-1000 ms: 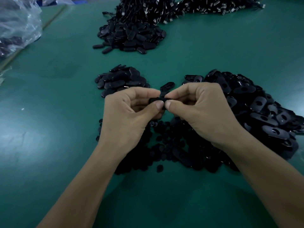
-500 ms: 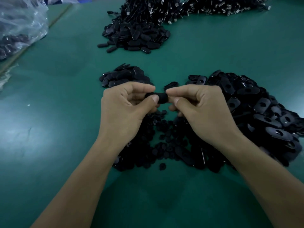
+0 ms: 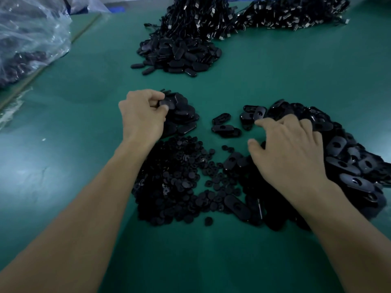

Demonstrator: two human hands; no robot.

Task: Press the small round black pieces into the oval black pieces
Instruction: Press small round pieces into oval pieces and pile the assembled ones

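Observation:
My left hand (image 3: 141, 115) pinches a black oval piece (image 3: 167, 102) between thumb and fingers, right over the small heap of filled ovals (image 3: 184, 119) at centre left. My right hand (image 3: 289, 153) lies spread with loose fingers on the near edge of the big pile of holed oval pieces (image 3: 349, 153) on the right; I see nothing in its grasp. The small round black pieces (image 3: 175, 182) are scattered in a heap between my forearms, with a few ovals mixed in. Two holed ovals (image 3: 224, 125) lie loose in the middle.
A second heap of black ovals (image 3: 182, 58) sits farther back, under a mass of black cords with metal ends (image 3: 243, 15). A clear plastic bag (image 3: 29, 39) of dark parts lies at the far left, beyond a table seam. Everything rests on the green mat (image 3: 63, 166).
My hands were together holding one oval piece. They have parted: the left carried the piece left to the small heap, the right dropped onto the big pile on the right.

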